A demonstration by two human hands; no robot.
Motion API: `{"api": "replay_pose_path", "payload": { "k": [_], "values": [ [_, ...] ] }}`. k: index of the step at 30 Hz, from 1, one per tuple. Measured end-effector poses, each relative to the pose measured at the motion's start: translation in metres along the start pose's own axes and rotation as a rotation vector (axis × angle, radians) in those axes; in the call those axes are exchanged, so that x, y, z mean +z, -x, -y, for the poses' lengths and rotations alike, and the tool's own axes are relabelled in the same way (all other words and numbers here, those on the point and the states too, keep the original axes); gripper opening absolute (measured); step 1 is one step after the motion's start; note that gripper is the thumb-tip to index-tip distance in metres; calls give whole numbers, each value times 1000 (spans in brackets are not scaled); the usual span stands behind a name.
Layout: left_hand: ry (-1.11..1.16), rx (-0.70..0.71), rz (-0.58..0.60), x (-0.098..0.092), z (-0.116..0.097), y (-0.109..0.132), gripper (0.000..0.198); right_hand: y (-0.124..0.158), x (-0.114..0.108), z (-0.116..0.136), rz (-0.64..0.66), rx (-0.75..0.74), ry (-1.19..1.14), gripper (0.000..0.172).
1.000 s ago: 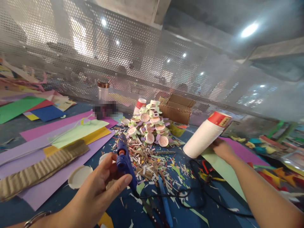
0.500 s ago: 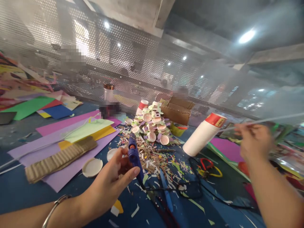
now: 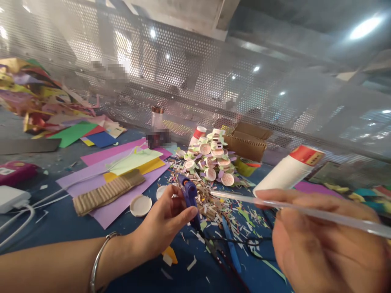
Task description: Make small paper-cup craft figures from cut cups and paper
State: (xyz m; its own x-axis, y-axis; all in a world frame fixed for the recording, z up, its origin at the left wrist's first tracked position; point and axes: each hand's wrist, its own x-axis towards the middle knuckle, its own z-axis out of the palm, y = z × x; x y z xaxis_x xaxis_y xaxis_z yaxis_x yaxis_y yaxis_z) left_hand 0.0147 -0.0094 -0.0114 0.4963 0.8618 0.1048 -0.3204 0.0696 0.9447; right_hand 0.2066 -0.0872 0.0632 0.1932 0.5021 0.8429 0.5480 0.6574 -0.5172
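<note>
My left hand (image 3: pixel 165 224) is closed around a small blue hot glue gun (image 3: pixel 190 193), held above the blue table. My right hand (image 3: pixel 324 248), close to the camera, pinches a long translucent glue stick (image 3: pixel 235 196). The stick's far end points left toward the glue gun, with a gap between them. Behind the glue gun stands a tiered pile of round paper-cup pieces (image 3: pixel 210 156) with green and purple paper strips. A tilted stack of white paper cups (image 3: pixel 284 169) with a red top is partly behind my right hand.
Paper scraps (image 3: pixel 214 207) litter the middle. A blue stick-shaped tool (image 3: pixel 231 244) lies in front. On the left are a corrugated cardboard strip (image 3: pixel 108 193), purple paper (image 3: pixel 104 215), a cup base (image 3: pixel 140 205) and a white plug adapter (image 3: pixel 12 198). A cardboard box (image 3: pixel 247 144) stands behind.
My right hand has come down and closer to the camera, bringing the glue stick toward the glue gun. My left hand still holds the glue gun; the view has shifted left.
</note>
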Motion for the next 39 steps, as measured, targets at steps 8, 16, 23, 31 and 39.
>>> {"api": "replay_pose_path", "payload": {
  "k": [8, 16, 23, 31, 39],
  "values": [
    [111, -65, 25, -2, 4, 1, 45, 11, 17, -6, 102, -6, -95, 28],
    [62, -60, 41, -2, 2, 0, 44, 12, 18, -10, 170, -128, -15, 35],
    [-18, -55, 17, -3, 1, 1, 42, 16, 19, -15, 200, -94, -52, 38],
    [-159, 2, -132, -5, 4, -1, 46, 20, 25, -20, 227, -75, -106, 40],
    [13, 46, -202, -2, -13, -1, 54, 24, 32, -22, 35, 25, -190, 26]
  ]
}}
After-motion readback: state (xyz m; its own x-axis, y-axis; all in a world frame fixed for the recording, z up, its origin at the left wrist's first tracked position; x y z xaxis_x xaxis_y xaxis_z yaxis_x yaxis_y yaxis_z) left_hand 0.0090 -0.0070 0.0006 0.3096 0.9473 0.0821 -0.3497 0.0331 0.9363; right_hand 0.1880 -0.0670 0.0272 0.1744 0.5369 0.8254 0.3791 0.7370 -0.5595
